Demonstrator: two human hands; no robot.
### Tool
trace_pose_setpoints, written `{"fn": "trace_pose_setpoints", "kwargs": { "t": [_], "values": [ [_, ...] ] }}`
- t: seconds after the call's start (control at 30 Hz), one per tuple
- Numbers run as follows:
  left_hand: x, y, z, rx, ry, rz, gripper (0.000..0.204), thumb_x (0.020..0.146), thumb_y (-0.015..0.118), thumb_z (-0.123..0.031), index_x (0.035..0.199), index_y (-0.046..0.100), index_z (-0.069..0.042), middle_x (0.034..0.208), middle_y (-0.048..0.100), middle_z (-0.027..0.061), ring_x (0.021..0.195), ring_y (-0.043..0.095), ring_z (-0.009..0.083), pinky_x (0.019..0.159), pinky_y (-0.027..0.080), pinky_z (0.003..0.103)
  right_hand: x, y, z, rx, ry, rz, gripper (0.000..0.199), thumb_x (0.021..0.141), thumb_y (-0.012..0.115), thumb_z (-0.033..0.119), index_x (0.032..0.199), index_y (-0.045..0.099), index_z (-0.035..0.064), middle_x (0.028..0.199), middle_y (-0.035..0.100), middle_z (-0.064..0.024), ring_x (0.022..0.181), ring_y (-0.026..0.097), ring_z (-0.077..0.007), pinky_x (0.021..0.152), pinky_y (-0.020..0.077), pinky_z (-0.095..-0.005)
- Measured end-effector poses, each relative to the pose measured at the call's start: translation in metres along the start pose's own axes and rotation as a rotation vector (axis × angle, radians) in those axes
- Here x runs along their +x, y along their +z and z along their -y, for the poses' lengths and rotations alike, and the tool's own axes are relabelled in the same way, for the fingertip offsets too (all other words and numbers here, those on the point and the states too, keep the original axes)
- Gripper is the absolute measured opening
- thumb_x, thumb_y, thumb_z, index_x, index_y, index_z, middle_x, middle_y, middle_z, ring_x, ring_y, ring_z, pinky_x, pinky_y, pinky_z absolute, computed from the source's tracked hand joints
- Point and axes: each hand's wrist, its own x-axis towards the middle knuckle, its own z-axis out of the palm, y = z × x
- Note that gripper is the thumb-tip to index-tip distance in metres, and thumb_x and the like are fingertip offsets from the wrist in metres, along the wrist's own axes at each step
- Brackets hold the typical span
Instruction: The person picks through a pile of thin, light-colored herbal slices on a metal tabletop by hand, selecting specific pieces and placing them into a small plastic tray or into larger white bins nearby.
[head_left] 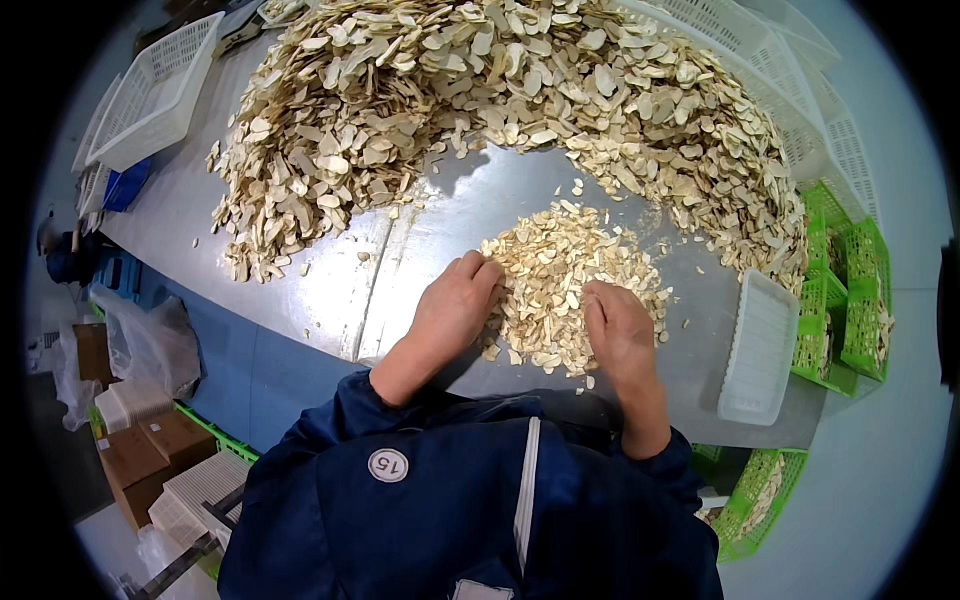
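A small heap of pale, cream-coloured dried slices [549, 290] lies in front of me on the metal table [410, 250]. Against the left side of this heap rests my left hand [455, 308], its fingers curled in; whatever they may hold is hidden. On the opposite side, my right hand [622, 328] has thumb and fingers drawn together at the heap's edge, and I cannot make out what lies between them. Behind, a far larger pile of bigger flat slices [350, 120] curves around the small heap.
An empty white ribbed tray [757, 350] stands on the table at the right. Green crates [865, 300] and white baskets [780, 75] line the right side. Another white basket [165, 90] is at the far left. Cardboard boxes [135, 470] and plastic bags [150, 340] sit below left.
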Motion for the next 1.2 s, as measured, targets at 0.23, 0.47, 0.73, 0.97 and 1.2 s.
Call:
{"fn": "trace_pose_setpoints", "kwargs": {
  "t": [0.23,0.47,0.73,0.97,1.2],
  "values": [
    [-0.002,-0.008,-0.005,-0.127,-0.08,0.056,0.019,0.095,0.07,-0.01,0.113,0.07,-0.006,0.106,0.068,0.015,0.094,0.069,0.0384,0.082,0.057,0.044,-0.008,-0.001,0.008,-0.159,-0.135,-0.082,0.023,0.095,0.073,0.018,0.115,0.07,0.0064,0.109,0.069,-0.0136,0.105,0.064,-0.0354,0.09,0.0523,-0.046],
    [-0.009,-0.006,-0.011,-0.325,-0.01,-0.032,0.016,0.092,0.068,-0.001,0.107,0.071,-0.006,0.103,0.069,0.013,0.088,0.072,0.0351,0.077,0.059,0.042,-0.024,0.013,0.031,-0.26,-0.049,0.164,0.031,0.091,0.078,0.03,0.112,0.071,0.0091,0.118,0.066,-0.0096,0.112,0.061,-0.032,0.095,0.0488,-0.0449],
    [-0.01,-0.006,-0.007,-0.244,0.003,-0.045,0.015,0.088,0.072,-0.002,0.101,0.071,-0.008,0.099,0.069,0.011,0.083,0.069,0.033,0.072,0.057,0.04,-0.022,0.014,0.015,-0.101,0.038,0.023,0.017,0.096,0.074,0.022,0.106,0.07,0.0083,0.096,0.07,-0.0116,0.092,0.067,-0.0331,0.082,0.0532,-0.0444],
    [0.0,0.003,-0.005,-0.036,0.048,-0.047,0.02,0.093,0.075,-0.016,0.111,0.07,-0.009,0.109,0.068,0.011,0.102,0.067,0.0331,0.081,0.057,0.042,-0.017,-0.011,0.002,0.016,0.089,-0.017,0.014,0.095,0.073,0.008,0.108,0.069,0.0064,0.094,0.071,-0.0172,0.087,0.068,-0.0379,0.076,0.0539,-0.048],
    [0.002,-0.002,-0.011,-0.052,0.069,-0.087,0.022,0.092,0.077,-0.016,0.11,0.069,-0.009,0.108,0.068,0.0111,0.101,0.066,0.0342,0.082,0.057,0.043,0.02,-0.005,0.014,-0.11,0.041,0.065,0.01,0.093,0.066,0.013,0.099,0.064,0.006,0.087,0.068,-0.0165,0.084,0.067,-0.0396,0.075,0.0535,-0.051]
  ]
}}
